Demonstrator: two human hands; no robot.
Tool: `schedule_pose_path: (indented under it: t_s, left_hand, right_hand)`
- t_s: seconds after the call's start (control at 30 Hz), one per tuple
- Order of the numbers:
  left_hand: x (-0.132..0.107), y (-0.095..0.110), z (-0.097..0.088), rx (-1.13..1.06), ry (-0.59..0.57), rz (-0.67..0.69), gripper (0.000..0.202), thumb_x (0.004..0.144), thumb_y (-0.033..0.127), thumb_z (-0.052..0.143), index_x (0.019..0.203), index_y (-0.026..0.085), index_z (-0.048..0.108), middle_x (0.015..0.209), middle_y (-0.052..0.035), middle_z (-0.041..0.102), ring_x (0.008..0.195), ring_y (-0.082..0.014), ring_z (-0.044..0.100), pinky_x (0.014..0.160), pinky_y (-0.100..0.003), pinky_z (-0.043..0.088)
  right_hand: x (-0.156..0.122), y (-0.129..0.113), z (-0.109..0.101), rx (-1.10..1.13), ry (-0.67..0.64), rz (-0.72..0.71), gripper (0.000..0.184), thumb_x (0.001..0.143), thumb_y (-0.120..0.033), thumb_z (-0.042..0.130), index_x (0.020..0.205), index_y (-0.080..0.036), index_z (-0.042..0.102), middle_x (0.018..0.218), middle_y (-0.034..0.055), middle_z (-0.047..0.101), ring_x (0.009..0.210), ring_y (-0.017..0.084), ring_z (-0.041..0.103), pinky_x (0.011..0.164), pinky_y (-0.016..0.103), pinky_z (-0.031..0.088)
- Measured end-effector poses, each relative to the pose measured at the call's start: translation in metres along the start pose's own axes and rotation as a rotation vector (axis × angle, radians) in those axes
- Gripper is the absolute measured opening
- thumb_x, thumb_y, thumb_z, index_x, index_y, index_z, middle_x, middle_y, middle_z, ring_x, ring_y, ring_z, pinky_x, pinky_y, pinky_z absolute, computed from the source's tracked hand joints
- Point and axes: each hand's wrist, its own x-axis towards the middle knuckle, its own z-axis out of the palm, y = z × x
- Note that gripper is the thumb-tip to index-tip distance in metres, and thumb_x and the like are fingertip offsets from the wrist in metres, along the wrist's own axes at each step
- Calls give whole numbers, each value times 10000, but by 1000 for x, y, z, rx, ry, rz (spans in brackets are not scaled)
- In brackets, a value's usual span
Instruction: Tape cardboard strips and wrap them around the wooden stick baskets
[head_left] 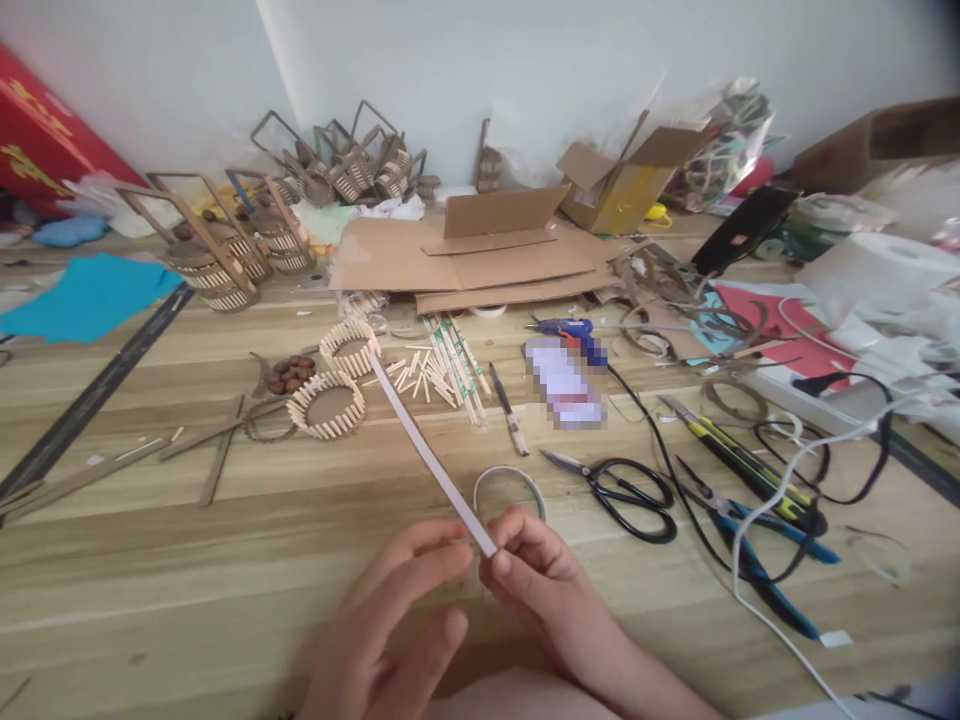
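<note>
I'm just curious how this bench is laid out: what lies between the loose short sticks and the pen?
The long sticks with green marks lie between the short sticks and the pen, seen in the head view.

A red box (56,130) with gold marks sits at the back left. A bright blue sheet (90,298) lies on the bench (187,590). An open brown box (626,190) stands near the wall (450,60), with a white roll (881,275) to its right.

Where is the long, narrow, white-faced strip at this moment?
Near the middle of the head view, the strip slants up-left from the pinch of the right hand, its far end appearing beside a round ring of pale wooden sticks.
</note>
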Motion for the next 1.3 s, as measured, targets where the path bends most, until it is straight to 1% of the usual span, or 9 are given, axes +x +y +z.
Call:
schedule_pose_path:
  t_s: [0.1, 0.23, 0.37, 0.47, 0.63, 0.9, 1.07, 1.2, 1.3]
  left_hand:
    - [48, 23, 2, -223, 97, -102, 256, 913, 293, 582, 1151, 307, 674, 1123, -45, 715, 1013, -206, 677, 841, -274, 560]
    - [64, 31, 13, -410, 230, -273, 143, 838, 266, 666, 950, 265, 755, 901, -19, 757, 809, -161, 708, 742, -215, 569]
    - [62, 24, 15, -545, 302, -352, 153, 809, 265, 696, 950, 249, 753, 909, -21, 752, 770, -144, 700, 692, -192, 571]
    - [63, 20, 15, -584, 324, -369, 178, 803, 267, 707, 976, 246, 748, 936, -27, 752, 780, -142, 696, 703, -195, 574]
    - [62, 18, 16, -604, 282, -382, 194, 809, 283, 702, 990, 231, 747, 953, -45, 746, 805, -157, 689, 743, -228, 579]
    - [61, 16, 24, -747, 323, -391, 283, 823, 269, 691, 1104, 241, 704, 1050, -61, 736, 859, -154, 671, 768, -241, 568]
    - [61, 26, 22, -787, 361, -360, 329, 823, 227, 694, 1149, 268, 686, 1085, -49, 724, 789, -124, 652, 701, -210, 559]
    - [64, 35, 17, -782, 480, -308, 330, 807, 187, 701, 1121, 288, 701, 1063, -33, 733, 759, -107, 652, 655, -171, 546]
    - [67, 38, 14, -790, 536, -278, 342, 806, 167, 699, 1116, 310, 701, 1082, -20, 731, 739, -90, 647, 659, -158, 544]
  right_hand:
    - [3, -1, 4, -51, -16, 56, 359, 750, -491, 737, 705, -192, 544, 614, -60, 465, 566, 79, 377, 565, 209, 333]
    - [-2, -10, -8, -509, -71, -26, 299, 886, -433, 563, 748, -186, 661, 667, -5, 601, 627, 121, 526, 617, 238, 421]
    - [-14, -28, -70, -1171, 259, -335, 268, 922, -332, 481, 996, -197, 699, 862, 77, 705, 795, 201, 640, 717, 312, 498]
    - [-21, -39, -124, -1534, 484, -345, 256, 876, -330, 489, 996, -191, 668, 966, 115, 721, 927, 284, 648, 849, 439, 503]
    - [-21, -45, -158, -1714, 435, -236, 283, 855, -252, 440, 1063, -167, 612, 1013, 138, 712, 962, 296, 661, 865, 444, 513]
    - [-29, -42, -135, -1462, 307, -232, 323, 816, -302, 533, 1117, -189, 498, 864, 75, 692, 760, 218, 699, 672, 311, 567]
    - [-30, -23, -80, -1096, 222, -245, 469, 899, -287, 502, 1335, -192, 358, 761, 8, 624, 643, 163, 636, 608, 256, 536]
    - [-20, -18, -36, -963, 89, -240, 410, 821, -294, 597, 1213, -223, 500, 959, 62, 677, 807, 189, 670, 726, 272, 543]
    - [-15, -22, -17, -876, -13, -223, 547, 688, -349, 735, 1170, -207, 518, 989, 72, 671, 864, 224, 659, 734, 278, 541]
